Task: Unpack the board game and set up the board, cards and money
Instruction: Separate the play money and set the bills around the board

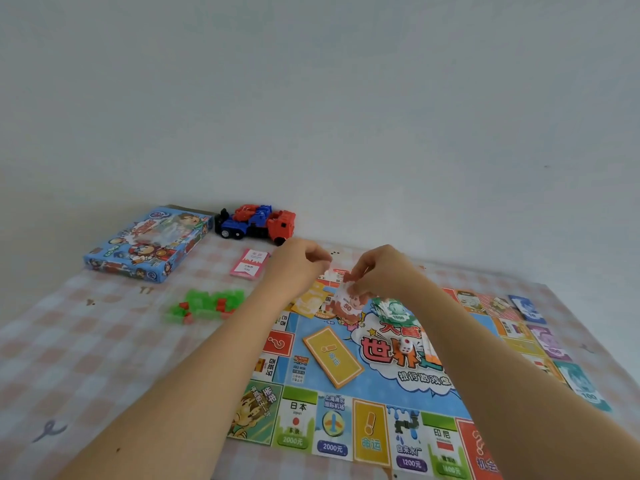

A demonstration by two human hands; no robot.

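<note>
The colourful game board (377, 424) lies unfolded on the checked cloth. Over its far edge my right hand (379, 271) pinches a small stack of orange-brown 50 money notes (346, 301). My left hand (304, 259) hovers beside it with curled fingers; whether it holds anything is hidden. A green money pile (394, 310) lies just below the right hand. A yellow card stack (333, 356) and a white die (404, 345) sit on the board's middle. A pink card stack (250, 264) lies left of my hands.
The blue game box (145, 242) sits at the far left by the wall, a red and blue toy truck (256, 224) beside it. Green and red plastic houses (204, 304) lie in a heap. Blue, purple and teal notes (585, 386) line the board's right side.
</note>
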